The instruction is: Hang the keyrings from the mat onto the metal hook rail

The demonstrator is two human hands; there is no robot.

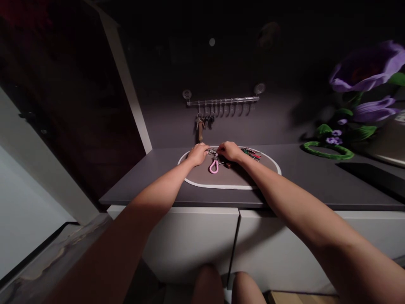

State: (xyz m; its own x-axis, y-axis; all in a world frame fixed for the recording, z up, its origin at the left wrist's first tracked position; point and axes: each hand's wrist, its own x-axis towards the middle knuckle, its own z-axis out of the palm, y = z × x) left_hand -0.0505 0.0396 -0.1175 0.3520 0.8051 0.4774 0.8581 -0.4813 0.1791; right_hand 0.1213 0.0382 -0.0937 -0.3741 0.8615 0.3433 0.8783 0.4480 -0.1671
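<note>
A bunch of keys (211,151) with a pink loop strap (214,166) lies over a brown mat with a white border (209,185). My left hand (198,154) is closed at the left side of the bunch, its fingertips on the metal pieces. From the right, my right hand (230,151) pinches at the same bunch, and its fingers partly hide what they grip. Just right of that hand is another heap of keys (253,154) with red and green parts. A small brown piece (228,165) sits below the right hand.
On the wall, a clear rail with hooks (223,101) carries several hanging keys (205,121) at its left end. Purple flowers (367,71) and a green ring (329,150) stand at the right. The grey counter (142,181) ends above white cabinet doors (196,240).
</note>
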